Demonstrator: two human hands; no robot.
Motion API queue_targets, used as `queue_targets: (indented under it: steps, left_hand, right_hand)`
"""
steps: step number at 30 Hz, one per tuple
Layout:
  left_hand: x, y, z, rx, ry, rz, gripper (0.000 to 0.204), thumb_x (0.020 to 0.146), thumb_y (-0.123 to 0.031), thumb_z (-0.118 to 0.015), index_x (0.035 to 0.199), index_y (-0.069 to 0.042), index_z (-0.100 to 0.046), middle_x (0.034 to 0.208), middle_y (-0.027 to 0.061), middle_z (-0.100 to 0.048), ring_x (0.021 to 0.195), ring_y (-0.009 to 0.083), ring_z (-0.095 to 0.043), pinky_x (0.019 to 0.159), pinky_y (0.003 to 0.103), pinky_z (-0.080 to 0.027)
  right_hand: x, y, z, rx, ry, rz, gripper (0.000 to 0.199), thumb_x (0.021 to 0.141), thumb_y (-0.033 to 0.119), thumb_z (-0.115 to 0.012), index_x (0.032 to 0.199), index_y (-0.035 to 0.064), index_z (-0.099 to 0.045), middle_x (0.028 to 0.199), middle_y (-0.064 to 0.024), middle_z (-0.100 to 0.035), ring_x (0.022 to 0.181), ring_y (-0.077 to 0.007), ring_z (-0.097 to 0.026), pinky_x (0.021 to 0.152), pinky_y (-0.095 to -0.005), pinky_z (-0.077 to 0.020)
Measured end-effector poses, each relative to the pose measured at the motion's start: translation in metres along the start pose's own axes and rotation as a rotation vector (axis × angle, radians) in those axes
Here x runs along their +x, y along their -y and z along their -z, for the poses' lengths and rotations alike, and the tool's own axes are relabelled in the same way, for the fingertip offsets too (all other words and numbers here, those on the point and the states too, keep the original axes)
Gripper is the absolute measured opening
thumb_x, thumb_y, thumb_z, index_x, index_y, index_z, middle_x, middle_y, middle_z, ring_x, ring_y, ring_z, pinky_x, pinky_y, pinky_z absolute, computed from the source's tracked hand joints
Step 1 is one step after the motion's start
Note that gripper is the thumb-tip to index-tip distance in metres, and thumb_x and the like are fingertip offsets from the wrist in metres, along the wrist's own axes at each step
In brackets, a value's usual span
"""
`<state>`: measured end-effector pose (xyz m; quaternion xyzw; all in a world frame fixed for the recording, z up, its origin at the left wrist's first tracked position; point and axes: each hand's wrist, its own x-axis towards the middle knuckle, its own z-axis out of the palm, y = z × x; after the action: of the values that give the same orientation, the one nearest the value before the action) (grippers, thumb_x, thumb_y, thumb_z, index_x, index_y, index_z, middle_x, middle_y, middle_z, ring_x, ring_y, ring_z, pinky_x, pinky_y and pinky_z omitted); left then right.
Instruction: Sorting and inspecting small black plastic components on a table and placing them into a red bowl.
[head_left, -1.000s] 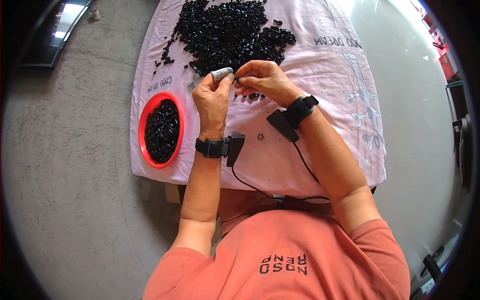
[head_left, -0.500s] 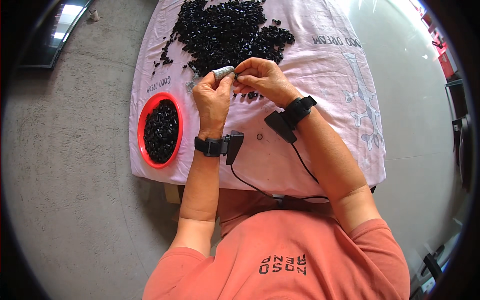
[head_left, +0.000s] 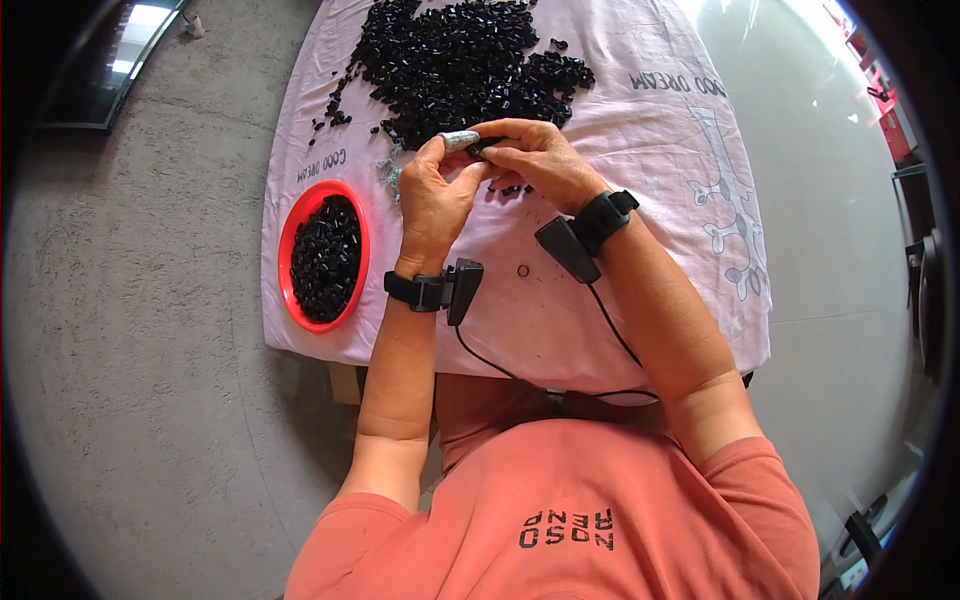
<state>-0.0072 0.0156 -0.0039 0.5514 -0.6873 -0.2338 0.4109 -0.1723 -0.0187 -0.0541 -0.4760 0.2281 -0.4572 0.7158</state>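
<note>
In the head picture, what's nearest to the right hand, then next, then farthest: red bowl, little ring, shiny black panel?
From the right hand:
1. Little ring, below it on the cloth.
2. Red bowl, on the cloth's left side.
3. Shiny black panel, off the cloth, upper left corner.

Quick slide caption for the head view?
Left hand and right hand meet by a heap of black pieces; red bowl at left.

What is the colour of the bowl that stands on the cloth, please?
The bowl is bright red; it shows best in the head view.
</note>
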Motion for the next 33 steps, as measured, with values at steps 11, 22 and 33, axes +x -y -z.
queue_targets:
  steps: [11,22,33]
  left_hand:
    - [-0.009,-0.017,0.01,0.224,-0.026,-0.164,0.022,0.079,0.0,-0.07,0.101,0.0,-0.067,0.093,0.0129,-0.068,0.083,0.025,-0.069,0.074,0.035,-0.054]
    - [-0.031,-0.028,0.024,0.322,-0.09,-0.194,0.019,0.082,0.0,-0.071,0.101,0.0,-0.069,0.093,0.0123,-0.07,0.086,0.0227,-0.07,0.076,0.032,-0.054]
    - [-0.041,0.002,0.047,0.29,-0.265,-0.079,0.02,0.079,-0.005,-0.071,0.099,-0.003,-0.071,0.085,0.014,-0.069,0.076,0.0266,-0.069,0.071,0.037,-0.054]
  right_hand:
    - [-0.007,0.01,-0.01,-0.011,0.038,-0.001,0.032,0.098,0.017,-0.063,0.125,0.0014,-0.065,0.093,-0.0052,-0.073,0.078,-0.0091,-0.068,0.068,-0.0219,-0.0555]
    - [-0.008,0.007,-0.015,-0.034,0.132,0.0,0.031,0.094,0.02,-0.069,0.121,0.0033,-0.069,0.096,-0.0044,-0.074,0.08,-0.007,-0.067,0.069,-0.0195,-0.0526]
    - [-0.006,0.011,0.006,0.083,-0.022,0.042,0.036,0.099,0.028,-0.062,0.124,0.0029,-0.064,0.106,-0.016,-0.072,0.097,-0.022,-0.072,0.083,-0.0297,-0.0577]
